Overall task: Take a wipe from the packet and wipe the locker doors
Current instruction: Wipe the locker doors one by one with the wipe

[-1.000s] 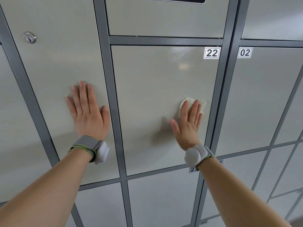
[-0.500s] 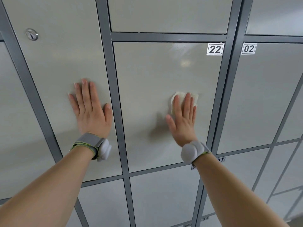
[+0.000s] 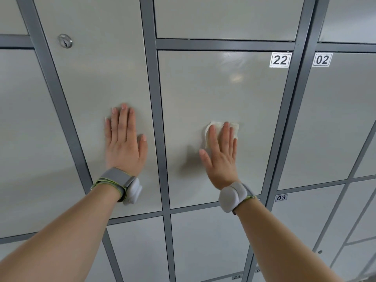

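While scanning from the left edge of the locker bank, meets first a tall grey door [image 3: 91, 82] with a round keyhole lock [image 3: 65, 41] near its upper left corner. Lower on that door, close to its right edge: left hand [image 3: 124, 143], spread flat, fingers straight and together, pointing up, palm against the metal, gripping nothing. Wears a grey wristband [image 3: 114, 180] with green trim and a pale pod at the wrist. Next, a dark grey frame bar [image 3: 157, 119], upright, apart from both hands. Then door 22 [image 3: 203, 82], glossy, with reflected light near its top edge. About midway between its side edges and slightly below mid-height: white wipe [image 3: 216, 127], crumpled, pinned against the door. Held there by the right hand [image 3: 220, 157], released and flat, straight fingers over the wipe, thumb splayed left onto bare metal, curled round nothing. Pokes out above the fingertips and to either side of them. Carries a pale rounded wrist device [image 3: 233, 197]. In that door's upper right corner, label 22 [image 3: 280, 60]. Past the next upright bar, label 02 [image 3: 322, 59] in the upper left corner of door 02 [image 3: 335, 123], and lower down, label 03 [image 3: 281, 197].
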`<action>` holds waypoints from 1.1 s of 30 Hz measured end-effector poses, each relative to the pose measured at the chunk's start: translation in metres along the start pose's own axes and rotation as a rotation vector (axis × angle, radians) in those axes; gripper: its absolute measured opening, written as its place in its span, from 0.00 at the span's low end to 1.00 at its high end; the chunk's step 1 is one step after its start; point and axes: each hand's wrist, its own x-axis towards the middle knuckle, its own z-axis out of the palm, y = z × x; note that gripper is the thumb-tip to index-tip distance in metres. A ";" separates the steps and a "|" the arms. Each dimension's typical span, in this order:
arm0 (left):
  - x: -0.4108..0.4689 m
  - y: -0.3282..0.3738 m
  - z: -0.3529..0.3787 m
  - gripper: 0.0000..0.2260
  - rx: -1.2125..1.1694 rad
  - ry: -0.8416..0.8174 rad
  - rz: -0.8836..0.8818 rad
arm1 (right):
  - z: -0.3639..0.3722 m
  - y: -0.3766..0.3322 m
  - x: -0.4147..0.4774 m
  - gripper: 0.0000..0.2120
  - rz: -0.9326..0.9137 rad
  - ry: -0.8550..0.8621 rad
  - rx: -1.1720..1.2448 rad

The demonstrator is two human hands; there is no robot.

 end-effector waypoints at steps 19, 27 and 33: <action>-0.041 -0.013 0.001 0.26 0.022 -0.088 0.005 | 0.011 -0.035 0.008 0.33 0.006 0.074 0.044; -0.049 -0.014 0.005 0.27 0.022 -0.078 -0.007 | 0.038 -0.044 -0.012 0.34 -0.146 0.010 -0.086; -0.053 -0.016 0.011 0.27 0.033 -0.054 -0.001 | 0.032 -0.050 -0.009 0.35 -0.206 -0.004 -0.094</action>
